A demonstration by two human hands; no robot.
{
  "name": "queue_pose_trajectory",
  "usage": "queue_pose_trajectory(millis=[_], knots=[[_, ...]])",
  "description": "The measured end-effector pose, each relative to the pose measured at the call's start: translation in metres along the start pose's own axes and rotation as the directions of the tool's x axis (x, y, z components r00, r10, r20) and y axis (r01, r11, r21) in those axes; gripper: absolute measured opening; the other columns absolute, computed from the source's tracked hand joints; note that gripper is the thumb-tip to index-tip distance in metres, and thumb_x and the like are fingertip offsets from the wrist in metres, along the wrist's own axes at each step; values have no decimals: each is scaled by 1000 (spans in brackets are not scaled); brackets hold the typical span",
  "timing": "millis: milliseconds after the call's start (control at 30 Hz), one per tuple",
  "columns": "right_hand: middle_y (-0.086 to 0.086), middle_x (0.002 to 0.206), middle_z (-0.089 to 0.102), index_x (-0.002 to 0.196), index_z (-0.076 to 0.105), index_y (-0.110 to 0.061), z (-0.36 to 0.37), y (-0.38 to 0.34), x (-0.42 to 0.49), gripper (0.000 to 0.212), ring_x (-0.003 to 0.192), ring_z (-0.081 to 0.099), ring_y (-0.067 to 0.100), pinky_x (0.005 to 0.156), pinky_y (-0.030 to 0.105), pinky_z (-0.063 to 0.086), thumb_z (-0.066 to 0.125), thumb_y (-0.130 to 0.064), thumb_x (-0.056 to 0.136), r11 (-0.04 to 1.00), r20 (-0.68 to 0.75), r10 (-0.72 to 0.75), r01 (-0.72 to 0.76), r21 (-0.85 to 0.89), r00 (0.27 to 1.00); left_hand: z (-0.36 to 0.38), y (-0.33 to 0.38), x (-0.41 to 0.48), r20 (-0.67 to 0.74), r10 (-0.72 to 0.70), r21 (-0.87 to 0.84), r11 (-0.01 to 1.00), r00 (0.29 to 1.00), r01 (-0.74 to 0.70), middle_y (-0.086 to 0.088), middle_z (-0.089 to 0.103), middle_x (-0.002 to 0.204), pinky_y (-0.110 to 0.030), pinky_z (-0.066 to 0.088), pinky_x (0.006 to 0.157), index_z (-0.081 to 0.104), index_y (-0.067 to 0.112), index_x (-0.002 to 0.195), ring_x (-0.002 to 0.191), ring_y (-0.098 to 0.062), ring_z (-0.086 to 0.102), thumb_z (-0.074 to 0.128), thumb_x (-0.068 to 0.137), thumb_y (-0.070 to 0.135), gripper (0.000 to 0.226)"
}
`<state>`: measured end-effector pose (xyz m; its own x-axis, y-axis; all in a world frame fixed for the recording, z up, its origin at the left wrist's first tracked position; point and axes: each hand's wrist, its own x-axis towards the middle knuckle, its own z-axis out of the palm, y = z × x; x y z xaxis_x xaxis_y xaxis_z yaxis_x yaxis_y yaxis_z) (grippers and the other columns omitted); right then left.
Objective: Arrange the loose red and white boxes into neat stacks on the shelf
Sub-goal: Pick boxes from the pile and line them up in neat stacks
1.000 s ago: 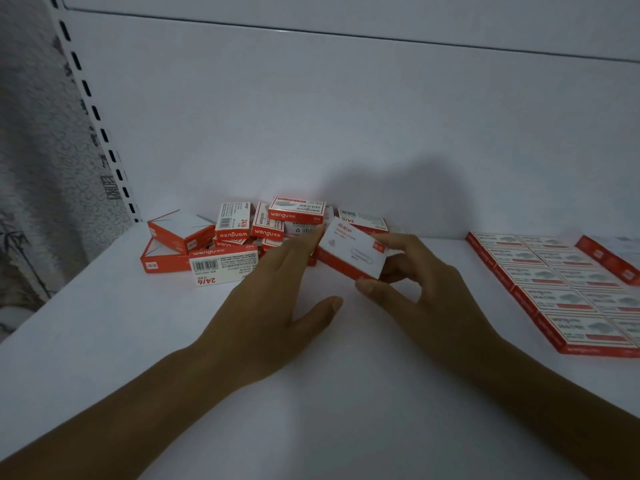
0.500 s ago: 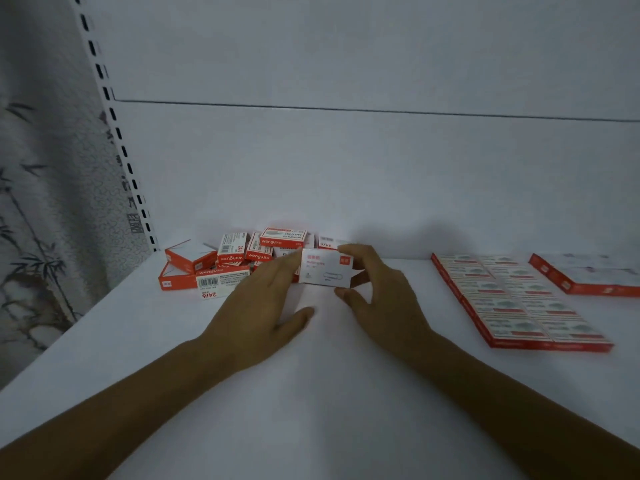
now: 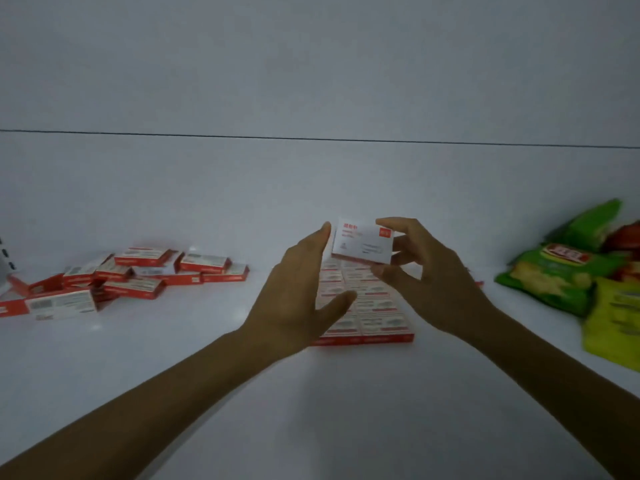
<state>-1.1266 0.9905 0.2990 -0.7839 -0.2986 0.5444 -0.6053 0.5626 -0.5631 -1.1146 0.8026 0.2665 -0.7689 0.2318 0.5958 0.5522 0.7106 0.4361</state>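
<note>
My right hand (image 3: pixel 429 271) pinches a red and white box (image 3: pixel 363 241) between thumb and fingers, held above the shelf. My left hand (image 3: pixel 304 292) is beside it with straight fingers, its fingertips touching the box's left edge. Under both hands lies a neat block of the same boxes (image 3: pixel 377 323), flat in rows and partly hidden by the hands. A loose pile of red and white boxes (image 3: pixel 138 275) lies jumbled at the left of the white shelf (image 3: pixel 194 358).
Green and yellow snack bags (image 3: pixel 568 275) lie at the right end of the shelf. The white back panel (image 3: pixel 311 185) rises behind everything. A perforated upright shows at the far left edge.
Both hands carried the box rightwards from the loose pile to above the neat block. The view swung right, bringing the snack bags into sight.
</note>
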Motion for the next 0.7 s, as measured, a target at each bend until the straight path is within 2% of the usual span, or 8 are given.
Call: queue_pose_trajectory(millis=[67,133,200,300,367,467,600,700], knots=[[-12,110,60,126,41,-29,-28,33,-22,47,94,59,0,75,10,50,63,-22,85,998,30,58,-59,14,998,32,26,10,69,-28,14,1000,997,27,12,21,153,-33,20,114,8,34,146,138,-8,19,63,82,44,86],[-17,107,59,123,41,-35,-53,65,-40,46,94,57,-9,76,7,47,63,-23,85,995,49,96,-97,12,994,60,50,21,130,-51,34,998,990,47,11,18,154,-33,20,113,5,30,148,140,-11,18,64,82,43,89],[-16,110,60,122,39,-39,-72,94,-51,46,97,58,-5,79,9,48,62,-24,86,991,79,135,-134,-21,988,85,69,31,170,-49,74,997,984,37,10,18,154,-35,23,111,3,29,148,140,-14,20,62,83,46,89],[-11,119,60,126,36,-39,-85,126,-55,47,104,57,1,76,3,41,60,-26,88,982,178,172,-153,-114,969,112,81,38,224,-16,148,989,975,-17,6,21,153,-37,26,111,6,25,149,138,-16,23,58,84,51,87],[-6,127,56,133,36,-34,-86,142,-53,50,112,54,8,86,8,40,58,-27,89,970,250,193,-146,-196,949,123,78,37,233,15,172,984,972,-56,3,25,152,-40,27,111,11,22,148,136,-17,26,54,83,57,86],[-4,133,51,137,36,-33,-87,155,-44,54,114,51,13,98,30,42,58,-34,87,948,311,211,-116,-296,927,132,68,32,237,3,221,974,971,-57,3,30,150,-38,26,111,17,23,148,136,-16,27,45,83,62,81],[-6,122,55,127,49,-34,-86,158,-30,46,103,51,9,87,26,42,61,-43,83,915,303,155,-21,-402,940,134,64,28,180,-27,223,975,983,-14,3,40,145,-37,31,106,24,25,146,131,-17,36,47,85,59,74],[-3,123,54,121,55,-31,-74,160,-34,36,110,47,13,93,29,39,55,-42,87,887,249,104,23,-461,963,135,63,25,148,1,224,974,989,-35,0,49,138,-39,38,101,33,22,142,125,-21,46,44,86,57,67]])
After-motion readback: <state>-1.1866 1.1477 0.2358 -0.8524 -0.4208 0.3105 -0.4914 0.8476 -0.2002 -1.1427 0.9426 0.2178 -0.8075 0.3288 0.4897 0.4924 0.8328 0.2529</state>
